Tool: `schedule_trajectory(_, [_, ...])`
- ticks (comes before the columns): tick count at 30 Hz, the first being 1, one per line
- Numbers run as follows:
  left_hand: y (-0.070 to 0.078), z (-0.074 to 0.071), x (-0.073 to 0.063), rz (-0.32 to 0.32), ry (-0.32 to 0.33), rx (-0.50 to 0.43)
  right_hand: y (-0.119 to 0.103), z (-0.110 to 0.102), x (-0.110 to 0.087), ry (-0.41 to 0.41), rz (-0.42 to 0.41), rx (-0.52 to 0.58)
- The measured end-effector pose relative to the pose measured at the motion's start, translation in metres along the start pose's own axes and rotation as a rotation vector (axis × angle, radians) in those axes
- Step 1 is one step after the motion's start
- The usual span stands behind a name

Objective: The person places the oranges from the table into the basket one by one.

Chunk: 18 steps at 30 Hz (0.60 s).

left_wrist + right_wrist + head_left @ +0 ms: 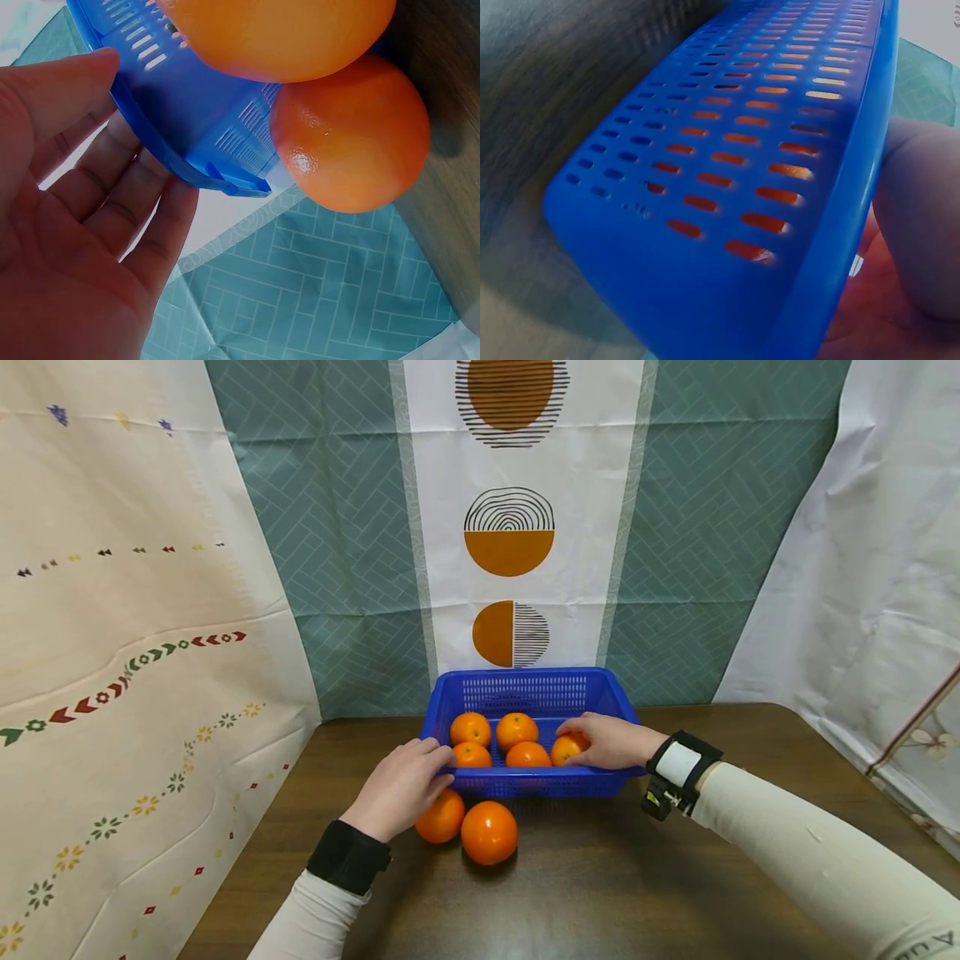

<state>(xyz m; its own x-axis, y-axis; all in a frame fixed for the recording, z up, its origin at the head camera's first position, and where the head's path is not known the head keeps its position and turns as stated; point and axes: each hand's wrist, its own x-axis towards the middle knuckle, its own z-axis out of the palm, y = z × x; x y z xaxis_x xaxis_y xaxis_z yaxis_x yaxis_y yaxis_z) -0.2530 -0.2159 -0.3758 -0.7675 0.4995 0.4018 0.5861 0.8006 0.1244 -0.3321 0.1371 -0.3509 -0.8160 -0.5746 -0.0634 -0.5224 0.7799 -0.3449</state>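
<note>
Our left hand point(401, 785) grips the rim of the blue basket point(540, 783) at its near left corner, thumb over the edge and fingers behind it. With our right hand point(613, 741) we hold an orange point(567, 748) inside, near the right end, fingers curled over it. Four other oranges point(517, 729) sit to its left in two rows. Two loose oranges point(489, 833) rest side by side on the brown table point(600, 885), just in front of the basket, near our left hand. Behind everything hangs a patterned curtain point(345, 568).
</note>
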Motion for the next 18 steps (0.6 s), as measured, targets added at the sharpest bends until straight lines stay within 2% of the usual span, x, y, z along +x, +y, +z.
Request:
schedule_trajectory(11, [-0.001, -0.001, 0.002, -0.009, -0.004, -0.010, 0.007, 0.001, 0.003, -0.067, -0.002, 0.108])
schedule_trajectory(18, [-0.001, 0.000, 0.000, -0.031, -0.022, -0.017, 0.020, 0.011, 0.009, -0.078, 0.090, 0.149])
